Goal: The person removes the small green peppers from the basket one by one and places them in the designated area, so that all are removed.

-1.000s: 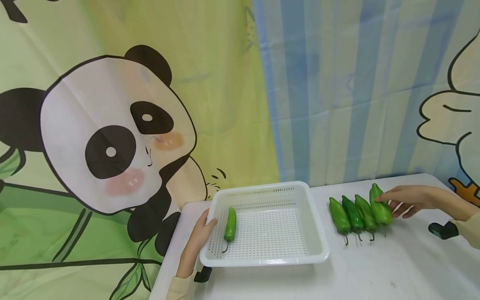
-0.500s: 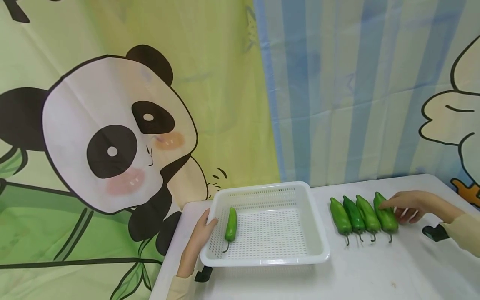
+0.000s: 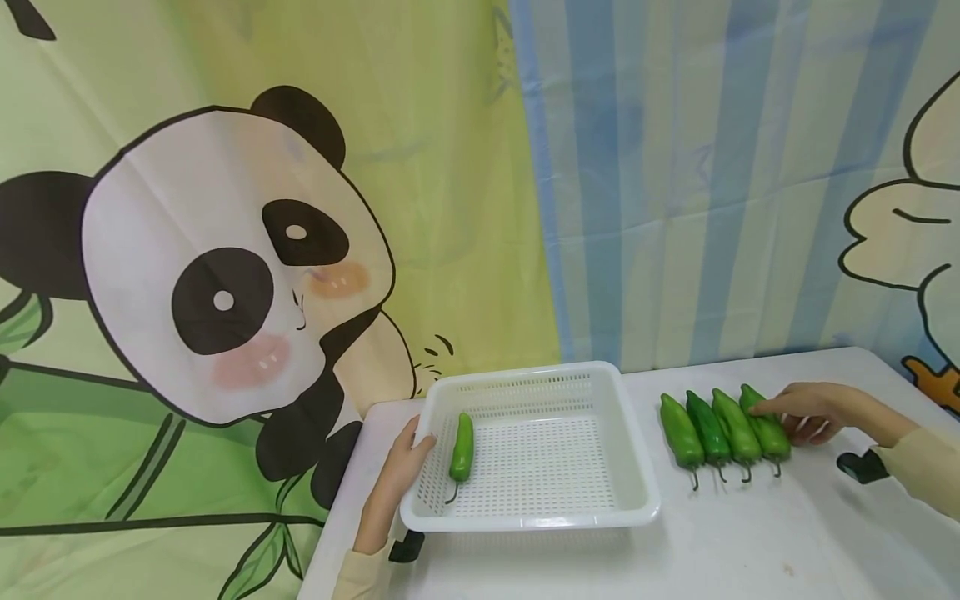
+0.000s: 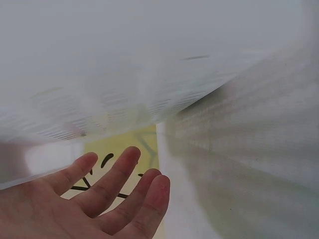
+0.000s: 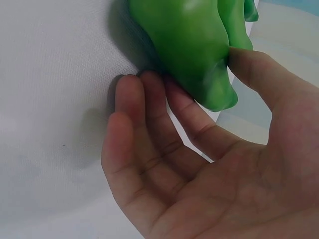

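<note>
A white perforated plastic basket point(image 3: 532, 525) stands on the table with one slim green pepper point(image 3: 462, 450) lying in it at the left. My left hand point(image 3: 405, 467) holds the basket's left rim; in the left wrist view its fingers extend beneath the rim, with the thumb hidden. Right of the basket, several green peppers lie side by side, stems toward me. My right hand point(image 3: 810, 412) pinches the rightmost green pepper point(image 3: 771, 437) between thumb and index finger. Close up in the right wrist view, that pepper point(image 5: 184, 45) rests at the white cloth, the other fingers curled beside it.
Left of the gripped one are a light green pepper point(image 3: 735, 427), a darker pepper point(image 3: 708, 427) and another light one point(image 3: 681, 432). The white table point(image 3: 720, 550) ends at a curtain point(image 3: 637, 208) behind, printed with a panda.
My right hand has lowered the rightmost pepper onto the table and shifted it left against its neighbour. The left hand and the basket have stayed in place.
</note>
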`<state>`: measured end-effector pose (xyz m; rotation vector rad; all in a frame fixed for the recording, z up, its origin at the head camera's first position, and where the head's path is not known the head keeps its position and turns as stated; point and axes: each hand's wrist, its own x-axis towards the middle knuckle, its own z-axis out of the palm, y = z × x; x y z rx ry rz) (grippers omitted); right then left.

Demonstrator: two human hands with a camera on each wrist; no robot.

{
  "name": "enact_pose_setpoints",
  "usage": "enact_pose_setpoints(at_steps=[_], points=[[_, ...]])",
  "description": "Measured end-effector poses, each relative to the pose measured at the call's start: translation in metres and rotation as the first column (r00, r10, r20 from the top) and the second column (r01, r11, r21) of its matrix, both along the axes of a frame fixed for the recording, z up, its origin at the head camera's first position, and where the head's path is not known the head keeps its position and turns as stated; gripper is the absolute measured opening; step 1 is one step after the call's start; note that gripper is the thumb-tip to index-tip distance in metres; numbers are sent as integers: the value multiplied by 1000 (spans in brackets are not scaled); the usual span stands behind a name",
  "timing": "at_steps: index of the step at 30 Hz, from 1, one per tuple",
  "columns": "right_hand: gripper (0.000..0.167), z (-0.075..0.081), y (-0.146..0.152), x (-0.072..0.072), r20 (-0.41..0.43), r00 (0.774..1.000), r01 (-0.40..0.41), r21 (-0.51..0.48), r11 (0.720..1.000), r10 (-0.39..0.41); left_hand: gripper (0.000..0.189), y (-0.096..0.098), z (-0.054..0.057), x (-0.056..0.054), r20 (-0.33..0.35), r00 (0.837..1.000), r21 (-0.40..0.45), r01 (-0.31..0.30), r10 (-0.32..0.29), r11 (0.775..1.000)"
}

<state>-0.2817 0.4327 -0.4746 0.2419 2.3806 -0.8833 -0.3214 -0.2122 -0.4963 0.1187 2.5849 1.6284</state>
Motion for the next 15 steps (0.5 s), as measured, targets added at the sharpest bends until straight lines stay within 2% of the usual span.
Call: enact_pose_setpoints(at_steps=[8,15], points=[[53,1,0,3,-6,1000,3,10,1000,-3,58,-1,0,1,-2,1000,10,13,-12,1000],[63,4,6,2,-15,1000,-21,38,999,22,57,0,1,1,2,1000,14,11,-11,1000]])
